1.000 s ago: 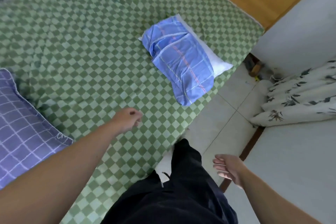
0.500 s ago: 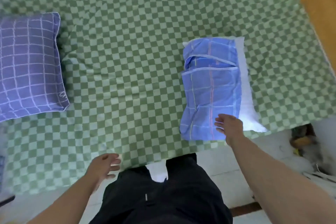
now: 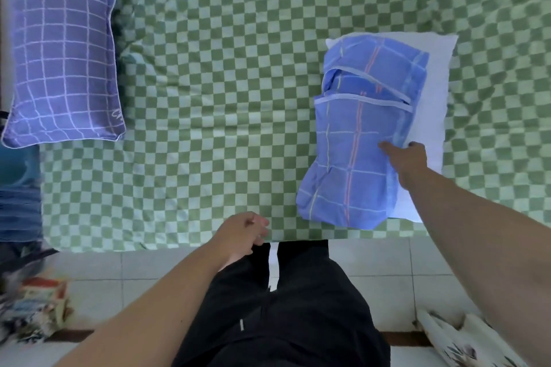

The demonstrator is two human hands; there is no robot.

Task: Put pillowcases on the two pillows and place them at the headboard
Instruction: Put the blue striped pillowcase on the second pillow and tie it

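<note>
On my green checked bed (image 3: pixel 238 98) I count two pillows: one cased pillow (image 3: pixel 62 56) at its left end, one bare white pillow (image 3: pixel 432 92) right, under one folded pillowcase (image 3: pixel 357 143).

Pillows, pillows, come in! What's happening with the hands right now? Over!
Right hand resting on folded blue pillowcase, grip unclear. Left hand empty at bed edge. Pillowcase lies atop bare white pillow; purple pillow already cased. Nothing blocking.

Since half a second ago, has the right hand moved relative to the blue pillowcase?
Yes. The right hand moved further up the blue pillowcase, away from its near edge.
</note>
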